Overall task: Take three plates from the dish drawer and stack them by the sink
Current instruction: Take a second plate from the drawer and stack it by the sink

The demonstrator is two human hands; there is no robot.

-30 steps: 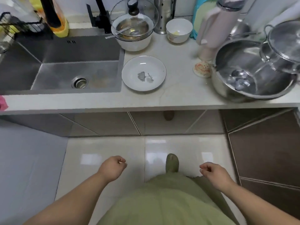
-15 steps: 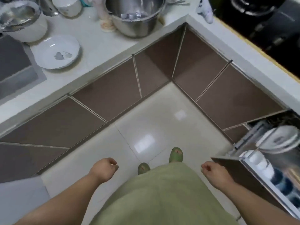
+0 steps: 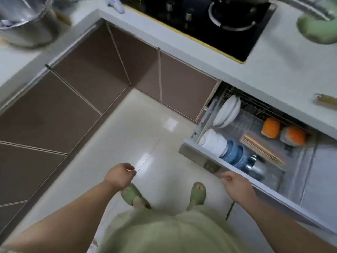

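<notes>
Two empty hands, fingers loosely curled on nothing: left hand (image 3: 120, 177) over floor, right hand (image 3: 237, 185) just short of the drawer (image 3: 198, 152) front. Best to reach past the white bowls (image 3: 213, 141) and blue bowls (image 3: 235, 152) beyond the right fingers, further still to the upright plates (image 3: 227, 111), lifting one by its rim. Sink out of view.

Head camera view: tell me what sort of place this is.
A home kitchen, most likely. A black cooktop is set into the pale counter, brown cabinet doors run below it, and an open dish drawer holds white plates and blue bowls.
</notes>
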